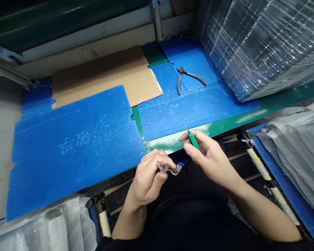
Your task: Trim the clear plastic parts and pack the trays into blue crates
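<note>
hands in view: two, both ours.
left grip: our left grip (149, 177) is closed around one clear plastic piece (176, 169).
clear plastic piece: we see one; it sits between our thumb and curled fingers, its curved end sticking out past the fingers on the side of our right grip (209, 157), just short of the bench's near edge in our view.
right grip: it is closed around one green-handled knife (193, 140), the blade pointing away from us and apart from the clear plastic piece.
pliers: one pair of pliers (181, 71), handles spread, lying on the blue sheeting beyond our right grip.
blue sheets: we count at least three blue sheets (49, 139) on the green bench (277, 94).
cardboard: one cardboard sheet (104, 78), partly under the large left blue sheet.
trays: one stack of clear trays (261, 48) at the right; we cannot count its layers.
</note>
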Tool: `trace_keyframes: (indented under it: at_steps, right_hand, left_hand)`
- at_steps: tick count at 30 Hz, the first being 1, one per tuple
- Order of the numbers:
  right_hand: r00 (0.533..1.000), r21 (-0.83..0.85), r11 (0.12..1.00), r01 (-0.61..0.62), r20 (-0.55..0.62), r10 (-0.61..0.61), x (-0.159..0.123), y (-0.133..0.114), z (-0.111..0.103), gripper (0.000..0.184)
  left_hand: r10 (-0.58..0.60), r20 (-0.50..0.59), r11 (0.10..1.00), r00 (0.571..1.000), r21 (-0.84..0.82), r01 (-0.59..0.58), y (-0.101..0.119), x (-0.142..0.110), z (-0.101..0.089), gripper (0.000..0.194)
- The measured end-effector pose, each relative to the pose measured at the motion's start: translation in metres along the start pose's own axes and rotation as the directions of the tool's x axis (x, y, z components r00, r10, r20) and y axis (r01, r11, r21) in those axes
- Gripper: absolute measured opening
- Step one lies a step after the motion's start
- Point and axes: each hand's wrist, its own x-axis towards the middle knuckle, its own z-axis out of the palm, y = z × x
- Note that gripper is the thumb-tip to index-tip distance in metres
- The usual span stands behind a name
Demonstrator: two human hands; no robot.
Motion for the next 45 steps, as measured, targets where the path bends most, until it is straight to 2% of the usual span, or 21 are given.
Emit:
trace_keyframes:
  at_steps: [2, 5, 9, 11, 14, 22, 32, 39, 45]
  right_hand:
    - [0.989, -0.211, 0.966, 0.146, 0.009, -0.148, -0.005, 0.005, -0.002, 0.017]
    - [0.928, -0.427, 0.828, 0.362, 0.087, -0.361, -0.016, 0.008, -0.003, 0.021]
    - [0.850, -0.462, 0.721, 0.516, 0.173, -0.497, -0.025, 0.007, 0.000, 0.030]
    - [0.825, -0.473, 0.685, 0.553, 0.196, -0.531, -0.027, 0.006, 0.000, 0.035]
    - [0.823, -0.493, 0.671, 0.555, 0.207, -0.529, -0.029, 0.005, -0.001, 0.038]
    - [0.832, -0.424, 0.719, 0.550, 0.204, -0.516, -0.032, 0.003, -0.007, 0.038]
    - [0.831, -0.440, 0.711, 0.549, 0.196, -0.520, -0.033, 0.001, -0.006, 0.036]
    - [0.833, -0.402, 0.733, 0.549, 0.191, -0.520, -0.033, 0.001, -0.005, 0.038]
    - [0.847, -0.372, 0.765, 0.526, 0.145, -0.512, -0.035, 0.005, 0.002, 0.042]
  left_hand:
    - [-0.048, -0.049, 0.994, 0.998, -0.101, 0.043, -0.001, -0.003, 0.003, 0.043]
    - [-0.065, -0.095, 0.979, 0.993, -0.196, 0.046, -0.002, -0.003, 0.009, 0.047]
    - [-0.062, -0.106, 0.978, 0.992, -0.203, 0.039, -0.001, -0.002, 0.015, 0.049]
    - [-0.057, -0.088, 0.984, 0.994, -0.176, 0.041, 0.000, -0.001, 0.016, 0.050]
    - [-0.057, -0.074, 0.988, 0.996, -0.150, 0.046, 0.003, 0.000, 0.015, 0.052]
    - [0.009, -0.067, 0.996, 0.998, -0.088, -0.015, 0.005, 0.007, 0.017, 0.054]
    - [-0.015, -0.077, 0.987, 0.997, -0.162, 0.003, -0.001, 0.002, 0.021, 0.049]
    - [0.020, -0.065, 0.992, 0.998, -0.121, -0.028, 0.000, 0.005, 0.021, 0.052]
    - [0.003, -0.099, 0.993, 0.995, -0.120, -0.015, -0.002, 0.001, 0.021, 0.052]
